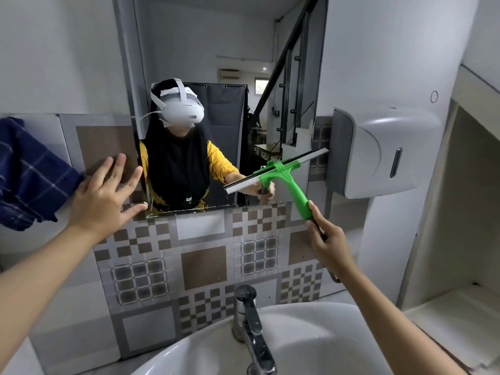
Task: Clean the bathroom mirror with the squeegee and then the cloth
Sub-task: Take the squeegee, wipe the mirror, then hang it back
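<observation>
The wall mirror point(216, 50) hangs above the sink and reflects a person in a headset. A green squeegee point(286, 180) lies tilted against the mirror's lower right part, its blade running from lower left to upper right. My right hand point(328, 239) grips the dark end of its handle from below. My left hand point(108, 190) presses flat with spread fingers on the tiled wall at the mirror's lower left corner. A dark blue checked cloth point(29, 174) hangs on the wall to the far left, just beside my left hand.
A white paper dispenser point(378, 152) is mounted right of the mirror, close to the blade's upper end. Below are a white sink point(311, 342) and a chrome tap point(250, 320). A recessed white shelf point(454, 301) sits at the right.
</observation>
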